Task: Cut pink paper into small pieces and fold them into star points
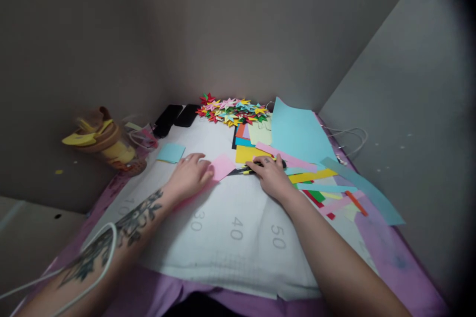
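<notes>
A pink paper square (223, 167) lies on the white sheet (223, 208), beside the fingers of my left hand (190, 176). That hand rests palm down with its fingers curved; whether it grips the pink paper is unclear. My right hand (272, 174) is over a dark and yellow tool (245, 170), with its fingers around it near the yellow paper (248, 154). A small stack of light blue squares (171, 152) sits to the left of my left hand.
Folded paper stars (232, 111) are heaped at the back, right of two black phones (186, 115). Colored strips (316, 176) and a large blue sheet (301, 131) lie at right. A pot (100, 138) stands at left; a white cable (111, 242) crosses my left forearm.
</notes>
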Motion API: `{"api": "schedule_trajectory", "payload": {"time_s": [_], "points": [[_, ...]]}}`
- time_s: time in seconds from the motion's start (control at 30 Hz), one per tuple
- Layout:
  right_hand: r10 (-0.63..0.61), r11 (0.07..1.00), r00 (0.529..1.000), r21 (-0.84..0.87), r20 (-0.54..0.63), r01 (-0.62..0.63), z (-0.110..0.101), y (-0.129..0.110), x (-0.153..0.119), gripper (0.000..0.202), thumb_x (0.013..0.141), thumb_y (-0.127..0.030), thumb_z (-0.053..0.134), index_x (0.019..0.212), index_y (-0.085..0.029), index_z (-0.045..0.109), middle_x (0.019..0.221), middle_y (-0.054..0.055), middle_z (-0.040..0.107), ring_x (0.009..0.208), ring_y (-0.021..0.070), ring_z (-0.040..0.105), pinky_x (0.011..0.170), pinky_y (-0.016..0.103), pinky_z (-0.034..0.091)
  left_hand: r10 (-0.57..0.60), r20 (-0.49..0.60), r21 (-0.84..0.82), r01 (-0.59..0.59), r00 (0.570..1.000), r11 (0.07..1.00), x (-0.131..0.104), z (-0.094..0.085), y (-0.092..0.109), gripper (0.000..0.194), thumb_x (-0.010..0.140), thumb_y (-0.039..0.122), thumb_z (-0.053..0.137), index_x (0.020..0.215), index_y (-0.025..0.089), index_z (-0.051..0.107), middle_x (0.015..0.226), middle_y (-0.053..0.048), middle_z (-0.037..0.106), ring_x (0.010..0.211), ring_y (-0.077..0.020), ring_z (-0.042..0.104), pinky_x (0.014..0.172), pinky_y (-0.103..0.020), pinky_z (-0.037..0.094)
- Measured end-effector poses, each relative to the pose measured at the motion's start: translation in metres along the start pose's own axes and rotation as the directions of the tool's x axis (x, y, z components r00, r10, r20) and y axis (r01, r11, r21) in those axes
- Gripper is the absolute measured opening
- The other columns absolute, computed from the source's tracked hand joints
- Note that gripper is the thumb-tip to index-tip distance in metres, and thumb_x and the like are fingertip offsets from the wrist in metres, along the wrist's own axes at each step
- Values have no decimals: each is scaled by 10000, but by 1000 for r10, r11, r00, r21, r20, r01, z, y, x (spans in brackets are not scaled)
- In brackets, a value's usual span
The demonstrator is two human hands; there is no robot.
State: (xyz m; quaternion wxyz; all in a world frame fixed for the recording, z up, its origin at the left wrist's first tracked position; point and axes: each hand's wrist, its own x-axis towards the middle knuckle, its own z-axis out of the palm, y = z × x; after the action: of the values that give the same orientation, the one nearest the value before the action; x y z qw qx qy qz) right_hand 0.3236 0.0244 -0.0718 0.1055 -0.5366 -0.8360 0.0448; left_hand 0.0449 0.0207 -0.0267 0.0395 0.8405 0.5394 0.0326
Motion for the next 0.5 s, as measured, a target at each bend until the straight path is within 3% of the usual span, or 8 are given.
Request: {"api": "schedule_trajectory", "payload": {"time_s": [0.07, 0.13, 0.3, 0.5], "points": [[2, 1000, 1000, -16, 11, -2, 0, -1, 0, 609, 789, 14, 381, 1284, -293, 558, 1271, 106, 546, 1189, 252, 434, 1047, 659, 108, 152, 81, -55, -147, 985, 988, 16, 7, -6, 451, 950, 429, 293, 1315, 285, 515, 1461, -86, 399, 1354, -308, 317, 1061, -549, 282], [-2, 999, 1000, -34, 21, 3, 0, -1, 1, 608, 790, 13, 376, 1285, -288, 558, 1270, 113, 544, 1192, 255, 430, 1041, 666, 118, 207, 146, -73, -199, 967, 977, 27, 16, -14, 449, 952, 423, 304, 1360, 329, 463, 1515, -62, 335, 1402, -311, 241, 1070, -580, 245], [-22, 996, 999, -89, 27, 24, 0, -6, 3, 598, 799, 15, 368, 1293, -268, 555, 1259, 134, 542, 1182, 269, 436, 1032, 686, 103, 228, 127, -61, -222, 965, 973, 30, 32, -25, 463, 965, 402, 262, 1414, 369, 371, 1547, -45, 278, 1421, -294, 207, 1088, -588, 202], [-30, 993, 999, -113, 22, 32, 3, -16, 5, 576, 826, -3, 366, 1288, -291, 552, 1228, 119, 554, 1159, 262, 444, 1038, 671, 95, 232, 125, -44, -228, 965, 973, 28, 31, -22, 468, 963, 375, 264, 1421, 366, 362, 1547, -48, 277, 1421, -292, 212, 1082, -583, 220]]}}
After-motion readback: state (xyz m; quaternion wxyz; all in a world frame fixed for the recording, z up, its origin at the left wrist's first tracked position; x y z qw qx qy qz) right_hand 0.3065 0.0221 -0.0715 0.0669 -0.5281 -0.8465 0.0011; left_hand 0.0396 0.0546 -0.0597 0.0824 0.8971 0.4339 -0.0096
